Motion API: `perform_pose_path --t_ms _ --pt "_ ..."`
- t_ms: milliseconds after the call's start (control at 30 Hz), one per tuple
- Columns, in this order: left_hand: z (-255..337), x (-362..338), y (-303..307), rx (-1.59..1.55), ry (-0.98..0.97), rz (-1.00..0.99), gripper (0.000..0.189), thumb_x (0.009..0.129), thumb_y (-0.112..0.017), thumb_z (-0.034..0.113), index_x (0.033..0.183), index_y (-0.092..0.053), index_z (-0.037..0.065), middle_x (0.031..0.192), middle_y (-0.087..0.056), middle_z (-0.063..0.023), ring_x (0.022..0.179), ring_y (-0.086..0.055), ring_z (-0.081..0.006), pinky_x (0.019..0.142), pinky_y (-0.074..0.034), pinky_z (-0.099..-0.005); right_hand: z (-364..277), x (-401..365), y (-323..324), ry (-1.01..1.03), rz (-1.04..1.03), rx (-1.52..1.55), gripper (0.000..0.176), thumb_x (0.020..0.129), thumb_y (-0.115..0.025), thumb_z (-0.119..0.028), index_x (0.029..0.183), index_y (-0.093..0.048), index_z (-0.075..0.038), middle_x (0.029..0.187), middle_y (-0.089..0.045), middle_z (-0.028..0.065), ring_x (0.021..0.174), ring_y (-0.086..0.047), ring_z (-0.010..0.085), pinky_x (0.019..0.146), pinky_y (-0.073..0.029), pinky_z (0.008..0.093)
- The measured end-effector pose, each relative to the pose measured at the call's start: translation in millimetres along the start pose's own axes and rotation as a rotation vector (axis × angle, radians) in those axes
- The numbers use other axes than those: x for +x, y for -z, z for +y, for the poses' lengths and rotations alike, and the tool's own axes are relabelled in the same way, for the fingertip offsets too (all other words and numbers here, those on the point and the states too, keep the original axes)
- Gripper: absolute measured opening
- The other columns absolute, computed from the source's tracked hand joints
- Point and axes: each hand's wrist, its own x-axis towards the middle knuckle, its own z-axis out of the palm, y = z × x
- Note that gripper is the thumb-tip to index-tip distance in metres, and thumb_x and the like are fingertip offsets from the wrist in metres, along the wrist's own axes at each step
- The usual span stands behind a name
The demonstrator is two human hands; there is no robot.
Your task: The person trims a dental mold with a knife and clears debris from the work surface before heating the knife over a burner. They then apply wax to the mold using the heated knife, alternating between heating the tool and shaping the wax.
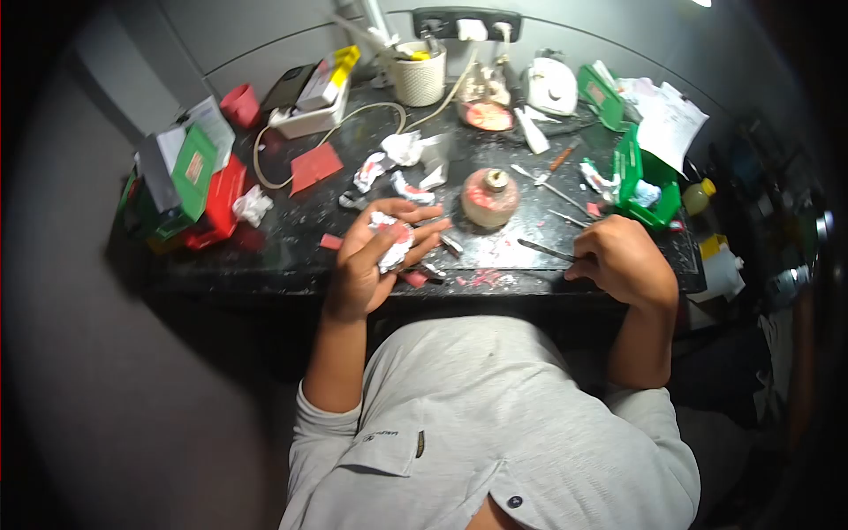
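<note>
My left hand (358,269), palm up at the front of the black workbench, cradles a white and pink lump that looks like a dental plaster cast with pink wax (394,246). The thumb lies over it and the other fingers stretch out to the right. In my right hand (623,256), a thin dark wax knife (545,249) is pinched near its end, its blade pointing left above the bench. Between the two hands, a little farther back, stands a round glass spirit lamp (490,203). Pink shavings (481,278) are scattered at the bench's front edge.
Green boxes stand at left (196,172) and right (649,190), beside a red box (228,199) on the left. Thin tools (556,190) lie behind my right hand. A white cup of tools (419,78), a pink sheet (315,165) and a cable (353,112) are farther back.
</note>
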Motion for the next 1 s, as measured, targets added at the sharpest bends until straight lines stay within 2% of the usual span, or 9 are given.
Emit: perform_pose_path --t_ms 133,233,267,400,533,633,700,867,1000 --pt "3.7 1.1 -3.6 -0.02 0.009 0.041 0.03 0.105 -0.047 0.011 0.13 -0.04 -0.006 0.134 -0.051 -0.0391 0.125 -0.058 -0.0484 0.1 -0.058 -0.0419 28.5 4.5 -12.4 -0.102 0.091 0.012 0.021 0.069 -0.085 -0.016 0.077 -0.072 -0.001 0.075 -0.067 0.0165 0.074 -0.066 0.0373 0.067 -0.05 0.0432" --pt "2.9 1.4 4.3 -0.021 -0.062 0.076 0.043 0.109 -0.033 0.036 0.132 -0.039 0.0 0.116 -0.06 -0.041 0.079 -0.074 -0.0435 0.057 -0.066 -0.0419 43.1 9.3 -9.2 -0.147 0.209 0.203 0.019 0.072 -0.084 -0.01 0.084 -0.073 -0.001 0.076 -0.068 0.0161 0.076 -0.069 0.0343 0.068 -0.051 0.0414" --pt "-1.7 1.1 3.6 0.048 -0.092 0.252 0.054 0.11 -0.025 0.049 0.129 -0.043 0.002 0.11 -0.062 -0.0411 0.056 -0.069 -0.0343 0.038 -0.056 -0.0337 50.1 12.8 -10.2 -0.153 0.232 0.235 0.018 0.077 -0.081 -0.011 0.088 -0.071 -0.001 0.081 -0.07 0.0161 0.079 -0.069 0.0357 0.073 -0.054 0.0431" --pt "-2.6 5.5 7.5 0.09 -0.154 0.301 0.067 0.105 -0.019 0.067 0.114 -0.049 0.007 0.104 -0.064 -0.0421 0.036 -0.053 -0.0221 0.031 -0.038 -0.0239 58.6 29.6 -17.4 -0.144 0.367 0.231 0.017 0.076 -0.079 -0.007 0.09 -0.072 0.0 0.091 -0.07 0.0179 0.09 -0.069 0.0362 0.08 -0.054 0.044" --pt "0.0 16.6 18.6 0.133 -0.148 0.234 0.07 0.103 -0.02 0.07 0.111 -0.05 0.008 0.103 -0.065 -0.0421 0.034 -0.047 -0.0188 0.032 -0.035 -0.0234 57.7 52.9 -12.6 -0.086 0.392 0.117 0.012 0.08 -0.072 -0.004 0.092 -0.072 -0.001 0.096 -0.071 0.0181 0.096 -0.069 0.0361 0.085 -0.054 0.0451" --pt "19.6 37.3 5.2 0.318 -0.098 0.278 0.071 0.103 -0.019 0.069 0.117 -0.05 0.007 0.112 -0.067 -0.0343 0.043 -0.053 -0.0181 0.032 -0.037 -0.024 80.0 90.9 -29.1 -0.055 0.448 0.026 0.014 0.085 -0.062 -0.004 0.093 -0.073 -0.002 0.099 -0.071 0.0182 0.098 -0.069 0.0368 0.085 -0.055 0.0462" --pt "38.2 60.6 -1.1 0.405 -0.113 0.236 0.071 0.103 -0.021 0.069 0.123 -0.049 0.007 0.112 -0.068 -0.0264 0.052 -0.058 -0.019 0.038 -0.047 -0.026 88.3 108.1 -33.4 -0.161 0.257 -0.166 0.02 0.086 -0.055 -0.005 0.093 -0.074 -0.003 0.1 -0.072 0.0181 0.1 -0.069 0.0371 0.083 -0.057 0.0466" --pt "63.3 115.8 -4.7 0.458 -0.181 0.275 0.073 0.103 -0.023 0.07 0.125 -0.048 0.004 0.102 -0.069 -0.0264 0.051 -0.06 -0.0219 0.039 -0.049 -0.0279 91.6 105.8 -28.2 -0.043 0.366 -0.243 0.019 0.087 -0.056 -0.005 0.095 -0.073 -0.003 0.095 -0.072 0.0173 0.093 -0.071 0.037 0.081 -0.057 0.0462" --pt "64.7 133.6 19.7 0.405 -0.115 0.192 0.083 0.1 -0.019 0.074 0.12 -0.051 0.001 0.089 -0.069 -0.0273 0.043 -0.056 -0.0208 0.031 -0.038 -0.0263 82.2 80.7 4.1 -0.007 0.475 0.244 0.015 0.088 -0.064 0.001 0.102 -0.067 0.0 0.099 -0.071 0.0145 0.09 -0.071 0.0275 0.083 -0.057 0.035"
